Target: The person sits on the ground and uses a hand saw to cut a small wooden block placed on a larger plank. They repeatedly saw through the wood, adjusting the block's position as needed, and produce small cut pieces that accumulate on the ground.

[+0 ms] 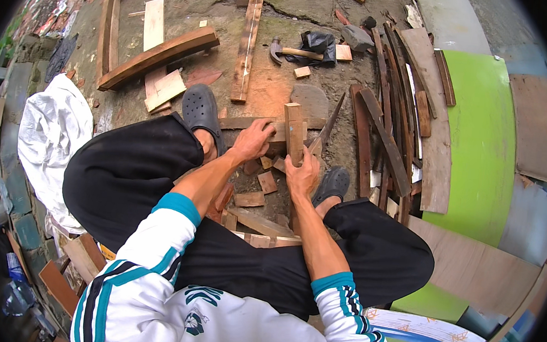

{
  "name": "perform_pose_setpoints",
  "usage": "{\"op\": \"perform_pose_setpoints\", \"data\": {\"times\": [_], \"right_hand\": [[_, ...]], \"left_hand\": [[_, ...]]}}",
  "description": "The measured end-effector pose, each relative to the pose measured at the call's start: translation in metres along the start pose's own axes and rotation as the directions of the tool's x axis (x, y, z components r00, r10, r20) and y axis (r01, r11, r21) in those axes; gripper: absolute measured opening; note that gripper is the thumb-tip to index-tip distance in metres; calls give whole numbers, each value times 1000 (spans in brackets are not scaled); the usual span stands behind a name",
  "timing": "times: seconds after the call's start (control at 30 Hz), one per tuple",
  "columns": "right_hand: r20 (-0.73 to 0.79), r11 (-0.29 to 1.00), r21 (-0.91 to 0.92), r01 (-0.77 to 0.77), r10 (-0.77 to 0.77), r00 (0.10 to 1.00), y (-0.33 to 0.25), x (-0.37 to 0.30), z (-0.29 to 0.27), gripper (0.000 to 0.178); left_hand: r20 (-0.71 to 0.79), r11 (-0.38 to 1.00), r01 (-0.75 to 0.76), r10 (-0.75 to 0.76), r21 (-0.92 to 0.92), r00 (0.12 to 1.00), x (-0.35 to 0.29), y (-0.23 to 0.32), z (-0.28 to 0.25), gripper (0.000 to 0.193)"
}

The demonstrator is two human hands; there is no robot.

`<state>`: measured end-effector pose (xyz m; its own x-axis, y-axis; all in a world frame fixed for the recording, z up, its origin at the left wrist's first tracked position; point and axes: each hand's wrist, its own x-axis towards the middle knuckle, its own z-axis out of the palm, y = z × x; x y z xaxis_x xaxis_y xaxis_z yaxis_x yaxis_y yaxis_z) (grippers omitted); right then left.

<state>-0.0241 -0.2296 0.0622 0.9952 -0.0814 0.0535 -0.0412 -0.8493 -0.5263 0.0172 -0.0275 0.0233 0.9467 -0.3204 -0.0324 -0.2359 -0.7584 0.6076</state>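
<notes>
My right hand grips the lower end of a short wooden block, which stands up in front of me between my feet. Just left of it, my left hand bends its fingers over a wooden strip lying crosswise. The strip's part under the fingers is hidden. Close beyond my right hand, a dark tapering saw blade points away from me; its handle end is partly covered, and I cannot tell whether the hand touches it. Small wood offcuts lie below my hands.
A claw hammer lies ahead beside a black plastic bag. Long dark wood strips are piled at right, next to a green panel. A wooden frame lies far left, a white sack nearer. Dark clogs are on my feet.
</notes>
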Motion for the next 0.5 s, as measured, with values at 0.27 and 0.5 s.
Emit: {"op": "perform_pose_setpoints", "data": {"times": [0.27,0.5], "right_hand": [[121,994,-102,-46,58,991,-16,0,12,60],[155,993,-112,-43,60,986,-18,4,-8,57]], "left_hand": [[131,983,185,-184,5,974,-3,7,9,55],[-167,804,327,-459,-497,873,31,27,-7,76]]}}
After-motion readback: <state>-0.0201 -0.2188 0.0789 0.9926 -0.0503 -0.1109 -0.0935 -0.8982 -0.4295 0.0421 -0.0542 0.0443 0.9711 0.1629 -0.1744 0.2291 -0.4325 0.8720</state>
